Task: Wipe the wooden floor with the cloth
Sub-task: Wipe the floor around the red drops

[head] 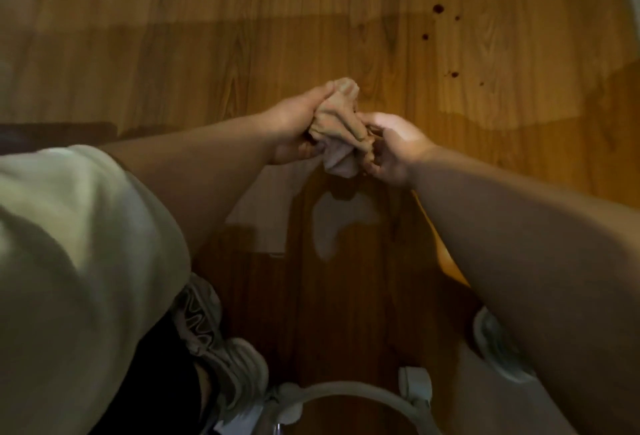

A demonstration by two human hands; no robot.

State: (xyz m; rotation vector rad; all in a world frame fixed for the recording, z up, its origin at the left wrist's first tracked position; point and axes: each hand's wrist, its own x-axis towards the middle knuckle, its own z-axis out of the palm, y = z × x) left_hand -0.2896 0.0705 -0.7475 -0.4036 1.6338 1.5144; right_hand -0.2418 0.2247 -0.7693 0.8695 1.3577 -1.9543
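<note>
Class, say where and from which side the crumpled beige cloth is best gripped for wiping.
Probably take the thick bunched upper wad of the crumpled beige cloth from the left, where the left hand wraps it; the thin corner hanging below is floppy.

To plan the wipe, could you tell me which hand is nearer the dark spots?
Right. The right hand is below-left of the spots; the left hand lies farther left.
</note>
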